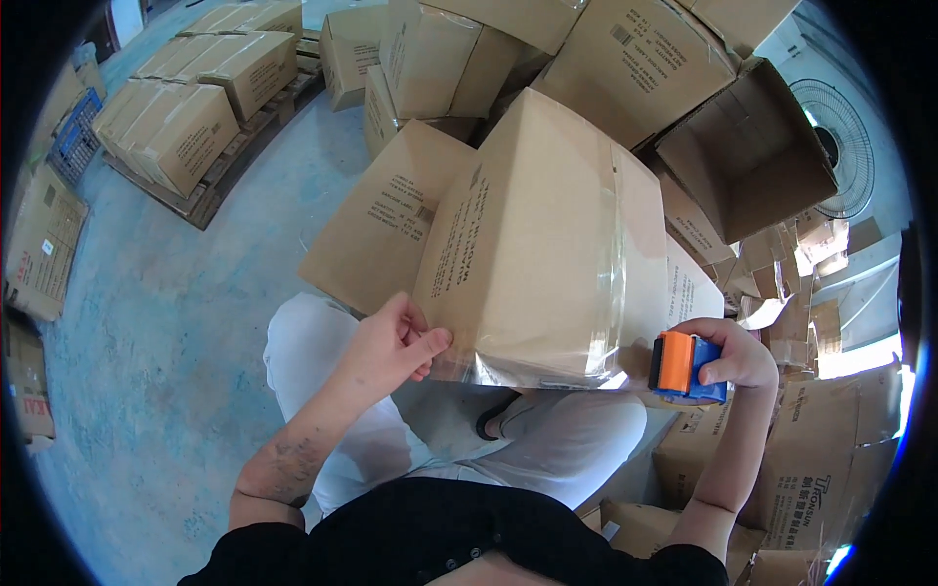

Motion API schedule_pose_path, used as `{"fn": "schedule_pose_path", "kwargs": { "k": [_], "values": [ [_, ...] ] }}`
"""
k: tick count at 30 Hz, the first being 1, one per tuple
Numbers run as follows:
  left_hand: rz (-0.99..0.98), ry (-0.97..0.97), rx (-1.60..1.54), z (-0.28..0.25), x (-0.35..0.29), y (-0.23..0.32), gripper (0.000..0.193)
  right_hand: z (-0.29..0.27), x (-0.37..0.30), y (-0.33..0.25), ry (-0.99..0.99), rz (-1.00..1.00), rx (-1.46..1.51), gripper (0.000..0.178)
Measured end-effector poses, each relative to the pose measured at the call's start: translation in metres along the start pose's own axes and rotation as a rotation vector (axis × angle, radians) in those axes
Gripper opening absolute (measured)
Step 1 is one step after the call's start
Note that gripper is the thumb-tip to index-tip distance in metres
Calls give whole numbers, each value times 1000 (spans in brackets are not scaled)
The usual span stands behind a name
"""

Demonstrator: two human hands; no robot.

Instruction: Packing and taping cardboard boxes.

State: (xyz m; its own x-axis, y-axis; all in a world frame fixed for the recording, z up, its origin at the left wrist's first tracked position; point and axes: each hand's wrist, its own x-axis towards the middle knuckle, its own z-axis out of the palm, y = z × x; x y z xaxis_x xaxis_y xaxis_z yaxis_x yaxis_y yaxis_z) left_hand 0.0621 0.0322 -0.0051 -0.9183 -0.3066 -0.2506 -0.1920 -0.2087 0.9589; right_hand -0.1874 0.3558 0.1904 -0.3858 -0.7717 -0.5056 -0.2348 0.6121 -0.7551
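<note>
A closed brown cardboard carton stands tilted in front of my knees. Clear packing tape runs down its top face, and a shiny strip also lies along its near edge. At the near left corner is my left hand, its fingers curled and thumb against them; anything between them is hidden. My right hand grips an orange and blue tape dispenser by the near right corner of the carton.
Behind the carton are stacked more cartons, with an open box on the right. A fan stands beyond it. Far left, a wooden pallet bears several cartons. Collapsed cardboard lies at right.
</note>
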Motion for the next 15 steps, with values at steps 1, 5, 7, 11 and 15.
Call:
{"fn": "schedule_pose_path", "kwargs": {
  "k": [1,5,7,11,15],
  "values": [
    [-10,8,72,4,4,-8,33,0,-2,3,35,7,18,88],
    [239,196,538,4,8,-6,31,-5,-8,12,13,8,7,85],
    [435,250,506,0,13,21,31,-6,-9,16,-11,-4,3,81],
    [1005,-67,710,22,28,116,48,-6,-13,24,-32,-16,-32,80],
    [953,-631,836,78,56,130,75,1,-15,20,-67,-37,-28,81]
  ]
}}
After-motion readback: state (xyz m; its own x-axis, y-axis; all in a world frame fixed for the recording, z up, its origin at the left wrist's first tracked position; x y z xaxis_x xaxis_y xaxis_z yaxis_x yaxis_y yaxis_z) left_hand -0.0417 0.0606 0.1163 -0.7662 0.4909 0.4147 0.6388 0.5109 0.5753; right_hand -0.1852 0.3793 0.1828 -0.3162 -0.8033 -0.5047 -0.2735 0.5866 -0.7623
